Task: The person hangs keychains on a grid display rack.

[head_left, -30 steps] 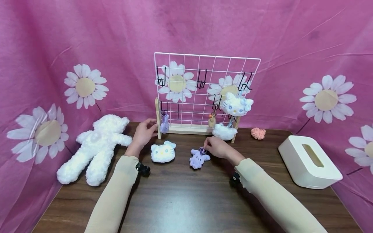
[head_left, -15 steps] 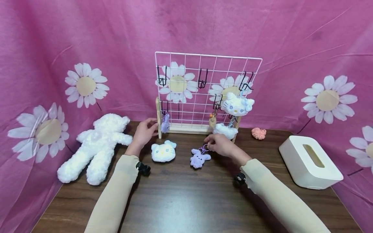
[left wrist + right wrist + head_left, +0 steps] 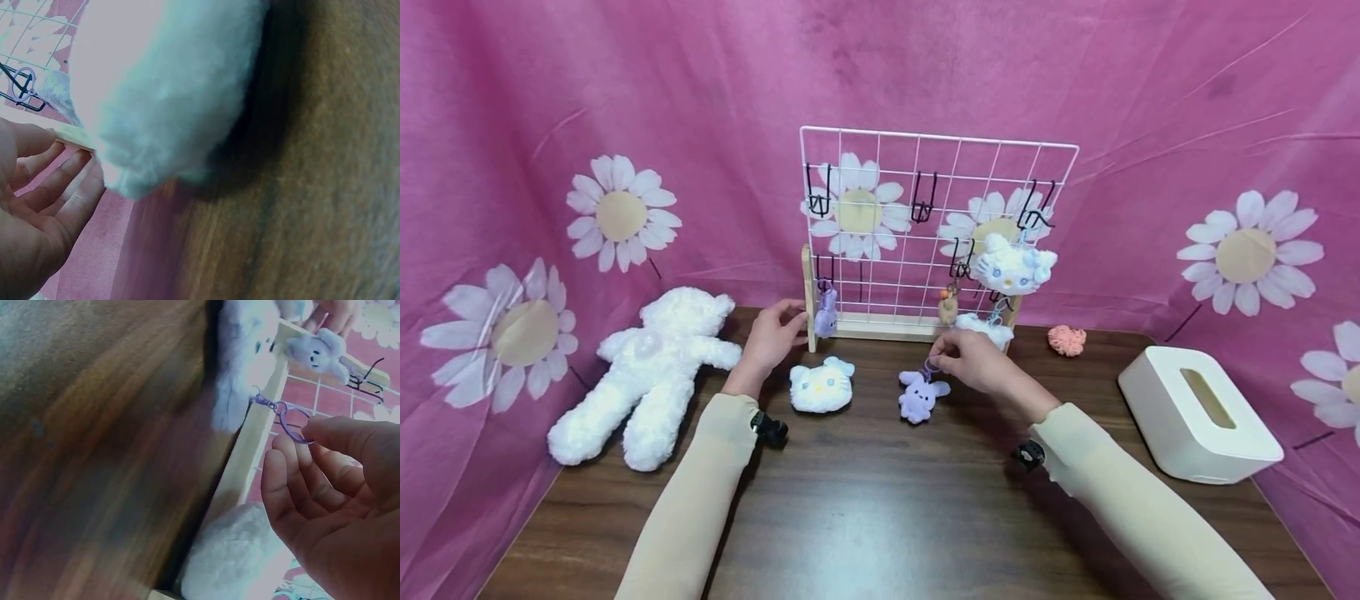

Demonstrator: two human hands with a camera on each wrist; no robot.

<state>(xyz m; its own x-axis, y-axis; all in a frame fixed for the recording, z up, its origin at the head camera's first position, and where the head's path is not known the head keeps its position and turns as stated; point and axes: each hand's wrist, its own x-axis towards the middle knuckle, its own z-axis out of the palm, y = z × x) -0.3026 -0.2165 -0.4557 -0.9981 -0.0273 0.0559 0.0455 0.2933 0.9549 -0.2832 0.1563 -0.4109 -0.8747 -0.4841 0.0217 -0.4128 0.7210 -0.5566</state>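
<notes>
My right hand (image 3: pixel 973 360) pinches the purple key ring (image 3: pixel 294 425) of a purple plush bunny keychain (image 3: pixel 917 397), which hangs from it over the table. At the rack's left end, my left hand (image 3: pixel 772 337) grips the wooden upright (image 3: pixel 808 287) between thumb and fingers. This upright supports a white wire grid rack (image 3: pixel 940 137) with black hooks. A second purple bunny keychain (image 3: pixel 827 317) hangs at lower left. On the right hang a white cat plush keychain (image 3: pixel 1013 268), a small tan charm (image 3: pixel 948 308) and another white plush (image 3: pixel 988 327), partly hidden by my right hand.
A white cat-head plush (image 3: pixel 822 387) lies on the table (image 3: pixel 850 508) between my arms. To the left is a large white teddy bear (image 3: pixel 651 375). A peach fuzzy ball (image 3: pixel 1067 341) and a white tissue box (image 3: pixel 1198 417) stand to the right.
My right hand has risen and moved slightly right, pulling up the purple bunny by its ring. My left hand stays on the upright.
</notes>
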